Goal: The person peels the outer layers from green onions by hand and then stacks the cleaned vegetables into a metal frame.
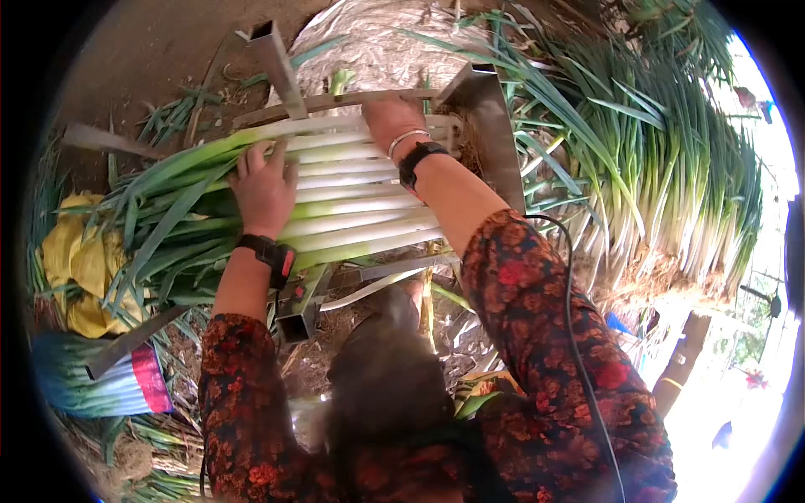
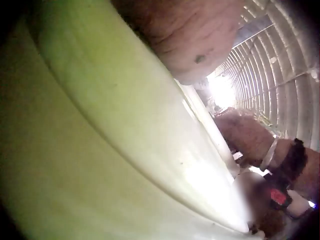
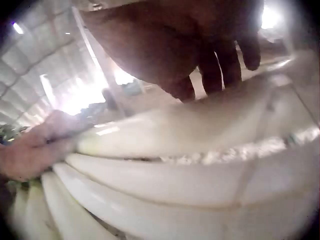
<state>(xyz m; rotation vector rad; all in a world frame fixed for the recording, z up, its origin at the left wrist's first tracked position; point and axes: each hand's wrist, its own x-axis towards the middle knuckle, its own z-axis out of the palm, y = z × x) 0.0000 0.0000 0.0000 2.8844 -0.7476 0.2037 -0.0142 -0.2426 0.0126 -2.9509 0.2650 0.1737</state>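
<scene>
Leeks (image 1: 360, 205): laid side by side across a metal frame (image 1: 402, 267), white ends toward the plate (image 1: 503, 138) on my right, leaves (image 1: 180, 222) trailing off to my left. My left hand (image 1: 264, 189) rests on top where green meets white, fingers loosely bent, with no firm grip evident. My right hand (image 1: 396, 121) lies over the far leek (image 1: 327, 127) near the plate, its fingers unclenched and reaching down the far side; whether they press against it I cannot tell.

Risks, in my judgement: the right wrist view shows a gap between the far leek and its neighbour, so a careless sideways push could roll stems over one another and spoil the row. Heavy leaves may drag stems leftward, away from the plate, if my left hand lifts. Hard pressure could bruise the whites. The cable (image 1: 573, 327) along my right sleeve could snag on the plate's edge
</scene>
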